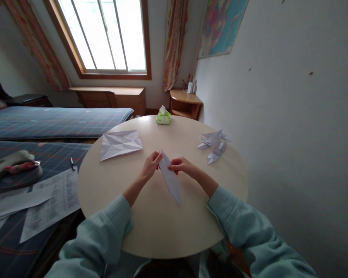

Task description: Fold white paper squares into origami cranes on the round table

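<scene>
A long white folded paper (pixel 171 180) is held over the round table, its pointed lower end slanting toward me. My left hand (pixel 153 164) pinches its upper left edge near the top. From the other side, my right hand (pixel 182 165) grips the paper's right edge with thumb and fingers closed. Creased and flat, an unfolded white sheet (pixel 121 143) lies to the left of my hands. Several folded paper pieces (pixel 216 150) with pointed ends rest in a group on the right.
The round cream table (pixel 150 227) fills the middle. A green tissue pack (pixel 164 117) stands at its far edge. On the left, a plaid bed (pixel 84 158) carries printed sheets (pixel 58 200), a pen (pixel 72 163) and a pale bag-like item (pixel 13 166). A white wall (pixel 295 135) borders the right.
</scene>
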`<state>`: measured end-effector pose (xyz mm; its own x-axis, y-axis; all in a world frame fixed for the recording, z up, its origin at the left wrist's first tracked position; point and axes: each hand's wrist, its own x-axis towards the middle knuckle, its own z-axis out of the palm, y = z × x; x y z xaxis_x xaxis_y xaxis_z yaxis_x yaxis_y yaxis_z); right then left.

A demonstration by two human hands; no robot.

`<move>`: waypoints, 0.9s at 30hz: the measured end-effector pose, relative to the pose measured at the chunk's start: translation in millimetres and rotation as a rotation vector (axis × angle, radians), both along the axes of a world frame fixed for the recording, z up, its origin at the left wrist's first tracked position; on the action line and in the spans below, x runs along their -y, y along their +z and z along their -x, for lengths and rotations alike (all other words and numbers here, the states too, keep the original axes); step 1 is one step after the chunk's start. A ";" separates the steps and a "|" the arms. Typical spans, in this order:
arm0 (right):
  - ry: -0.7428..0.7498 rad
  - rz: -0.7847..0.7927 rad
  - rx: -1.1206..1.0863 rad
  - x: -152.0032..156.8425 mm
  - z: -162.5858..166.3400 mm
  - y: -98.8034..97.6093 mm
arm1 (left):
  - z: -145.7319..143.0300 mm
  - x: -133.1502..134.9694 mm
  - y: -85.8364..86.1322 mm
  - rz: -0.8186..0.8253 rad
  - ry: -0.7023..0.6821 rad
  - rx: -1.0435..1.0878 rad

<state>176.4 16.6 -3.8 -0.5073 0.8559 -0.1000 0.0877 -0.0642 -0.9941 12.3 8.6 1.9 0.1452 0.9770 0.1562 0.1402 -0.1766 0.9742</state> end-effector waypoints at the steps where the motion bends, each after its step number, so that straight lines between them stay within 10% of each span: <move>1: -0.090 -0.019 -0.032 -1.3 -0.1 -0.2 | -1.2 0.5 -0.3 0.044 -0.050 0.006; 16: -0.501 -0.164 -0.120 -1.8 -2.9 3.2 | -9.4 8.3 -5.7 0.231 -0.530 -0.011; 27: -0.511 -0.118 -0.206 1.0 -4.2 10.0 | -7.0 7.2 -3.3 0.192 -0.332 0.058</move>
